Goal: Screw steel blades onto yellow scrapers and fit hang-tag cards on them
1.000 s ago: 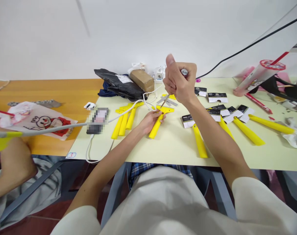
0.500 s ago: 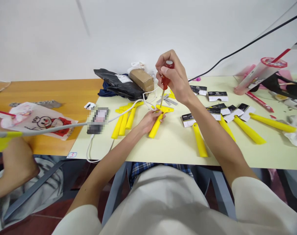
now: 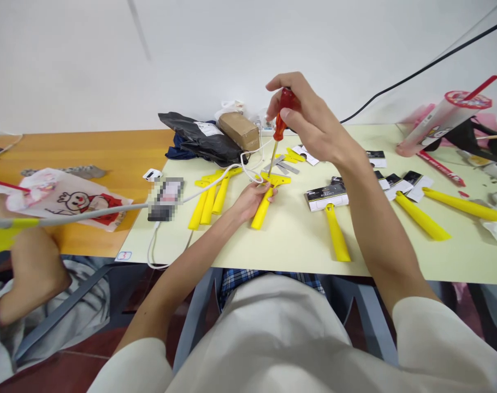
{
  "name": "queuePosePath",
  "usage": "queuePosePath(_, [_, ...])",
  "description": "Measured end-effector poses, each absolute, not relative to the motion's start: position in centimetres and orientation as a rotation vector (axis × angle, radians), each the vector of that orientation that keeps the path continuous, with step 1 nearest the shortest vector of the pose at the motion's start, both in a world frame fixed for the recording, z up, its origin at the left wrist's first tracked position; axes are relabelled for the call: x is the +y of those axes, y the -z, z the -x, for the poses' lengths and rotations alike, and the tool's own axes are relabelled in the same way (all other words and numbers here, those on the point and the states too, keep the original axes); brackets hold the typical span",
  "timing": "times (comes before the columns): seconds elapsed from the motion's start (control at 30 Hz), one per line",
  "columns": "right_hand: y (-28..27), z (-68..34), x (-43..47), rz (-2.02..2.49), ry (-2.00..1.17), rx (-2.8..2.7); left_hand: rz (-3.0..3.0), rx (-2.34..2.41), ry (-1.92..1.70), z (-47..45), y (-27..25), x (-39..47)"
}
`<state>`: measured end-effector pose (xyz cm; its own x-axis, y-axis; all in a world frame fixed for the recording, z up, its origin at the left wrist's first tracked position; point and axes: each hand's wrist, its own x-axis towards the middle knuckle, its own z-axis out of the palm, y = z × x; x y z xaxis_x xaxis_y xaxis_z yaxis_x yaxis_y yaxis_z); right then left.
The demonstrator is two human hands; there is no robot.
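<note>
My left hand (image 3: 252,201) is closed around the neck of a yellow scraper (image 3: 262,210) that rests on the table, its wide head pointing away from me. Above it my right hand (image 3: 309,117) grips the red handle of a screwdriver (image 3: 279,126), with thumb and some fingers on the handle and the index finger lifted off. The screwdriver slants slightly, and its tip meets the scraper's head. Several more yellow scrapers (image 3: 208,207) lie side by side left of my left hand. Grey metal blades (image 3: 288,167) are just behind the scraper's head.
Carded yellow scrapers (image 3: 337,234) lie to the right. A black plastic bag (image 3: 203,139) and a cardboard box (image 3: 238,131) stand at the back. A white cable (image 3: 216,183) crosses past a phone (image 3: 166,199). Another person's arm (image 3: 33,267) is at far left; a tall cup (image 3: 441,125) stands right.
My right hand has shifted a little right and opened its index finger, and the screwdriver leans more to the right. My left hand still holds the scraper. The view has moved slightly.
</note>
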<state>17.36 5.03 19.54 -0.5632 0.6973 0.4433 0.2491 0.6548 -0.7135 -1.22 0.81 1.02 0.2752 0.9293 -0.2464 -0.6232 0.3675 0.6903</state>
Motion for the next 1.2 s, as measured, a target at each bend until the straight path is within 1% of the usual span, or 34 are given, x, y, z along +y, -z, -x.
queuePosePath(0.1, [-20.2,-17.7,4.7,0.632,-0.766,-2.133,-0.489,0.715,-1.118,1.2,-1.0,0.9])
queuePosePath(0.27, [-20.8,-17.9,3.8,0.822,-0.629,-2.156,-0.519,0.701,-1.123,1.2,-0.8,0.9])
queuePosePath(0.4, [-20.9,-18.1,3.6,0.75,-0.645,-2.205,-0.509,0.691,-1.113,1.3,-0.9,0.9])
queuePosePath(0.5, [-21.0,-18.2,3.6,0.787,-0.672,-2.187,-0.506,0.693,-1.104,1.3,-1.0,0.9])
queuePosePath(0.67, [-21.0,-18.5,3.8,0.734,-0.548,-2.263,-0.537,0.686,-1.096,1.3,-0.9,0.8])
queuePosePath(0.83, [-20.9,-18.6,4.0,0.73,-0.675,-2.234,-0.548,0.652,-1.116,1.5,-0.3,1.0])
queuePosePath(1.0, [-20.7,-18.3,4.1,0.711,-0.543,-2.228,-0.565,0.615,-1.122,1.7,0.0,1.2])
queuePosePath(1.13, [-20.6,-18.4,4.0,0.638,-0.606,-2.329,-0.53,0.656,-1.124,1.7,-0.2,1.1])
queuePosePath(1.2, [-20.6,-18.3,3.8,0.664,-0.59,-2.35,-0.514,0.672,-1.124,1.6,-0.5,1.0])
